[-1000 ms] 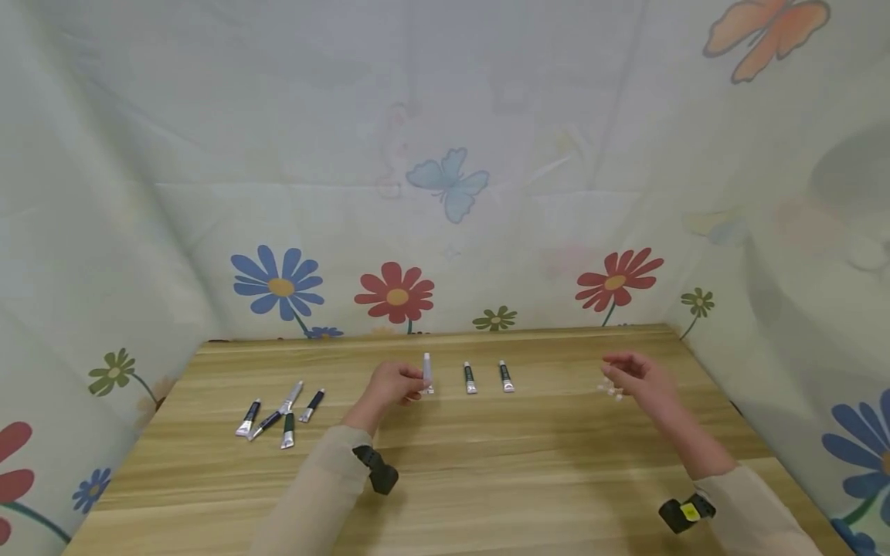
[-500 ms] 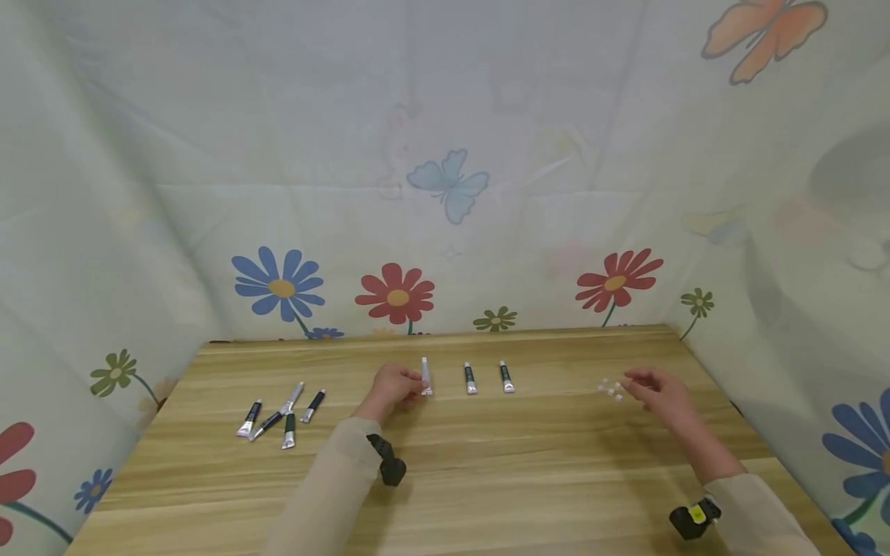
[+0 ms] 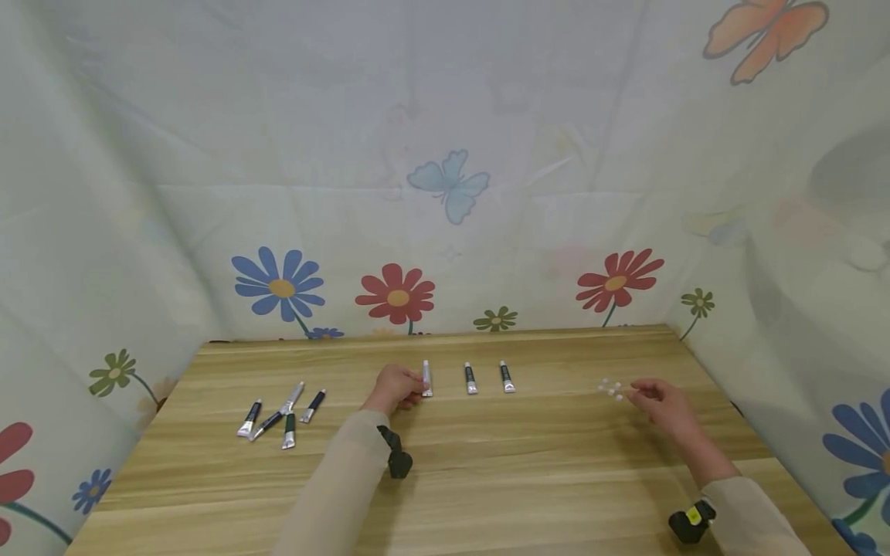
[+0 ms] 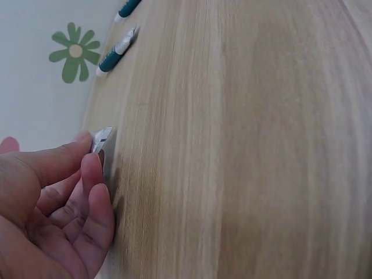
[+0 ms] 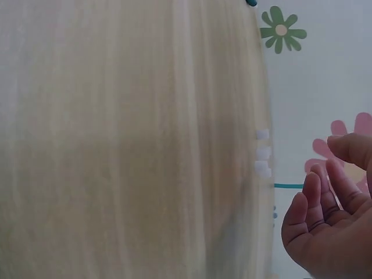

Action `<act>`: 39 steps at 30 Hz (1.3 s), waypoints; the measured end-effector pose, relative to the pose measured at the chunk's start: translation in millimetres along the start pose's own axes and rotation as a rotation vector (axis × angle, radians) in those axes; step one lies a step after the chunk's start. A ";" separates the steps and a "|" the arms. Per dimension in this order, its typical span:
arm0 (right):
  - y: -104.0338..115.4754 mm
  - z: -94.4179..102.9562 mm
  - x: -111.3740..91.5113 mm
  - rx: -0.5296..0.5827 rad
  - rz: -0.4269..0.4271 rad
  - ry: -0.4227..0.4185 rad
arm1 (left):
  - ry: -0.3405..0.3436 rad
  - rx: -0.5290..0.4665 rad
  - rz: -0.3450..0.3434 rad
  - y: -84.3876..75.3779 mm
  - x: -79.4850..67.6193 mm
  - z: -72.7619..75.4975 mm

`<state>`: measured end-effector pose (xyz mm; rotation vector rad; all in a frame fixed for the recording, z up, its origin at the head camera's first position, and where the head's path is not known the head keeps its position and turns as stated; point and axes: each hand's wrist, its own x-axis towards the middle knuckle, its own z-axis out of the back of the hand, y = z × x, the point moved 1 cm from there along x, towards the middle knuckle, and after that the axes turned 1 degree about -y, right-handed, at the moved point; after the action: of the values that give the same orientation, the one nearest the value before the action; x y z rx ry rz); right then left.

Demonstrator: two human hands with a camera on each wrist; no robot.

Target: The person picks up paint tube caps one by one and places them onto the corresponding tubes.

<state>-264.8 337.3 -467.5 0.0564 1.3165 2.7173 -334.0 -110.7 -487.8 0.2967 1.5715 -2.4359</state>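
Note:
My left hand (image 3: 396, 388) pinches the lower end of a white-and-silver paint tube (image 3: 427, 376) between thumb and fingers, with the tube's cap pointing away from me. In the left wrist view only the crimped silver end of that tube (image 4: 103, 137) shows past the fingertips. To its right lie two dark green paint tubes (image 3: 470, 379) in line with it, caps also facing away. My right hand (image 3: 664, 408) hovers at the right, fingers loosely curled and holding nothing. Just left of its fingertips are several small white pieces (image 3: 610, 388) on the table; their kind is unclear.
On the left of the wooden table (image 3: 501, 471) lies a loose group of several paint tubes (image 3: 289, 429), some overlapping. A flower-printed cloth (image 3: 542, 247) stands behind the table's far edge and along both sides.
My right hand has drawn back to the right from the white pieces, uncovering them. My left hand keeps its pinch on the tube, which has shifted slightly towards me.

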 end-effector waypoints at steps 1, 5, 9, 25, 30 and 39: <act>-1.1 -0.5 -0.1 0.002 -0.004 0.002 | -0.001 0.005 0.006 0.2 1.0 -0.5; -4.3 -2.8 1.2 0.005 -0.014 0.012 | 0.002 0.033 0.009 -0.2 3.1 -1.1; -11.0 -6.8 6.5 -0.033 -0.002 0.001 | 0.004 0.040 0.012 -2.6 1.0 -0.8; -15.9 -18.0 18.3 -0.078 -0.055 0.017 | -0.022 0.127 0.061 -14.9 -7.1 -1.9; -13.4 -19.9 19.0 -0.095 -0.041 0.038 | -0.039 0.141 0.060 -13.8 -4.6 -3.7; -13.1 -19.5 21.1 -0.139 -0.029 0.039 | -0.037 0.154 0.049 -12.2 -0.8 -8.5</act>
<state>-286.2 332.8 -490.2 -0.0286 1.1249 2.7900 -336.5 -98.0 -480.4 0.3105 1.3481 -2.5134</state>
